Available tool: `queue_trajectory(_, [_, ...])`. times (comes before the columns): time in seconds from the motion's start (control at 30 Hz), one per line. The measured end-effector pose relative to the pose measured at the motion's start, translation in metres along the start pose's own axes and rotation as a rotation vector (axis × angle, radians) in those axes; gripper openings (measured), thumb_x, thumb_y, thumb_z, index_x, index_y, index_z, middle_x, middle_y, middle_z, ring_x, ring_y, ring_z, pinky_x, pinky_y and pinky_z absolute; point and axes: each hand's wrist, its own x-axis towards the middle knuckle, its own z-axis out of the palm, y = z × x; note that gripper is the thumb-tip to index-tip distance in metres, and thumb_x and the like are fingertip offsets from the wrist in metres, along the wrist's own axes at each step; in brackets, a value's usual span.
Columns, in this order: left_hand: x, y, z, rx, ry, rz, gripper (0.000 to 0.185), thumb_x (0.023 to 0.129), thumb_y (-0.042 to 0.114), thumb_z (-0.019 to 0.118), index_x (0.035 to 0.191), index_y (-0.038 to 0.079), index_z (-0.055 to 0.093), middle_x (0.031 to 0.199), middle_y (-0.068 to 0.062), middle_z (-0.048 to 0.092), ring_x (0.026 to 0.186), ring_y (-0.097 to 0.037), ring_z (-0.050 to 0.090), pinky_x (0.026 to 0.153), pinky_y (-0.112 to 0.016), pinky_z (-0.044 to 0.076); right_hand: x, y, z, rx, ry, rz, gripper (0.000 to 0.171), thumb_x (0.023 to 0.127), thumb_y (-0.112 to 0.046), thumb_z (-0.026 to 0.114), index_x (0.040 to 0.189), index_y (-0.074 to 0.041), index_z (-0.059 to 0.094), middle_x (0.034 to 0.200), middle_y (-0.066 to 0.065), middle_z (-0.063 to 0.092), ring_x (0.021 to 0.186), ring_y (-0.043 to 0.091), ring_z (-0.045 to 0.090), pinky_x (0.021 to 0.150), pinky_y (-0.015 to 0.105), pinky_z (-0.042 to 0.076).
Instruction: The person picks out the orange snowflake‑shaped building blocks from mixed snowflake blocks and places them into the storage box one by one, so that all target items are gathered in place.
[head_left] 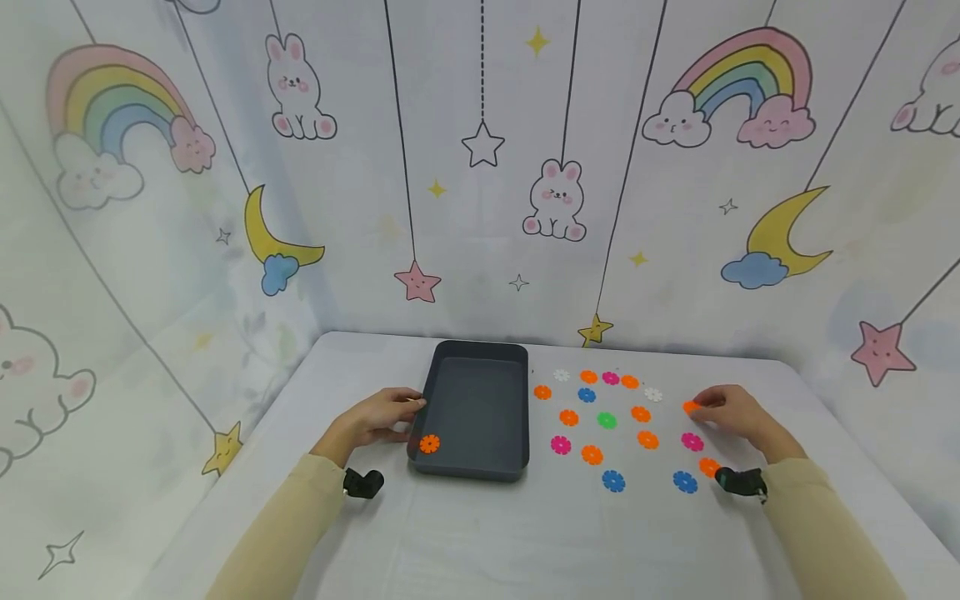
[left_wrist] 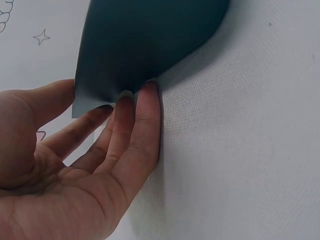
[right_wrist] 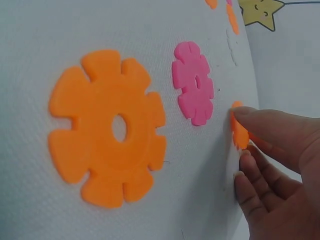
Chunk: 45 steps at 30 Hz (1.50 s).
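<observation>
A dark grey tray [head_left: 472, 408] lies left of centre on the white table, with one orange flower disc [head_left: 429, 444] in its near left corner. My left hand [head_left: 397, 414] rests against the tray's left wall; the left wrist view shows its straight fingers [left_wrist: 135, 115] touching the tray [left_wrist: 145, 40]. My right hand [head_left: 718, 408] is at the right end of the scattered discs and pinches a small orange disc [head_left: 691, 407] by its edge. In the right wrist view that orange disc [right_wrist: 239, 131] sits between thumb and fingertip [right_wrist: 250, 116].
Several flower discs, orange, pink, blue, white and one green [head_left: 607, 420], lie spread right of the tray. Close to my right hand lie a pink disc [right_wrist: 193, 82] and an orange disc [right_wrist: 107, 127]. Cloth walls with cartoon prints enclose the table.
</observation>
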Motion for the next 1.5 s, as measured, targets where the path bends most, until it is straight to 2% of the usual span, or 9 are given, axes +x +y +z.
queue_trajectory(0.27, [-0.001, 0.001, 0.000, -0.007, -0.003, 0.002, 0.052, 0.106, 0.024, 0.059, 0.150, -0.002, 0.045, 0.141, -0.022, 0.054, 0.128, -0.036, 0.054, 0.091, -0.045, 0.060, -0.004, -0.002, 0.000, -0.014, 0.045, -0.007, 0.046, 0.095, -0.022, 0.072, 0.123, 0.012, 0.059, 0.112, 0.026, 0.062, 0.102, 0.039, 0.056, 0.088, 0.052, 0.057])
queue_trajectory(0.6, [-0.002, 0.001, -0.001, -0.016, -0.006, 0.003, 0.051, 0.106, 0.024, 0.059, 0.148, -0.002, 0.046, 0.141, -0.022, 0.055, 0.128, -0.036, 0.054, 0.091, -0.045, 0.059, -0.010, -0.008, -0.003, -0.002, 0.061, -0.068, 0.029, 0.098, -0.012, 0.066, 0.114, 0.013, 0.064, 0.101, 0.019, 0.069, 0.082, 0.022, 0.064, 0.076, 0.037, 0.060])
queue_trajectory(0.87, [0.000, -0.002, -0.001, -0.010, 0.003, 0.001, 0.050, 0.106, 0.024, 0.059, 0.147, -0.001, 0.048, 0.140, -0.021, 0.056, 0.127, -0.035, 0.054, 0.091, -0.045, 0.060, -0.021, -0.039, 0.006, 0.029, 0.104, -0.101, 0.028, 0.099, -0.013, 0.067, 0.115, 0.010, 0.065, 0.102, 0.019, 0.070, 0.082, 0.025, 0.066, 0.078, 0.040, 0.060])
queue_trajectory(1.03, [0.000, -0.002, 0.000, -0.007, 0.002, 0.003, 0.050, 0.106, 0.024, 0.059, 0.148, -0.001, 0.047, 0.141, -0.021, 0.055, 0.128, -0.035, 0.054, 0.091, -0.045, 0.059, -0.026, -0.062, 0.014, 0.090, 0.114, -0.117, 0.028, 0.101, -0.013, 0.066, 0.116, 0.010, 0.065, 0.100, 0.018, 0.072, 0.085, 0.030, 0.068, 0.081, 0.045, 0.061])
queue_trajectory(1.3, [0.000, -0.002, 0.000, -0.006, 0.002, 0.002, 0.052, 0.106, 0.025, 0.058, 0.149, -0.001, 0.045, 0.143, -0.022, 0.054, 0.130, -0.036, 0.053, 0.092, -0.046, 0.059, -0.033, -0.098, 0.027, 0.185, 0.079, -0.138, 0.027, 0.102, -0.013, 0.064, 0.118, 0.010, 0.065, 0.104, 0.022, 0.072, 0.091, 0.036, 0.067, 0.086, 0.046, 0.060])
queue_trajectory(1.5, [0.000, -0.001, 0.000, -0.003, 0.003, 0.002, 0.051, 0.106, 0.025, 0.058, 0.149, -0.001, 0.046, 0.142, -0.022, 0.054, 0.129, -0.035, 0.053, 0.091, -0.045, 0.060, -0.035, -0.119, 0.036, 0.235, 0.046, -0.121, 0.029, 0.101, -0.017, 0.066, 0.119, 0.007, 0.066, 0.104, 0.020, 0.072, 0.093, 0.036, 0.068, 0.093, 0.053, 0.056])
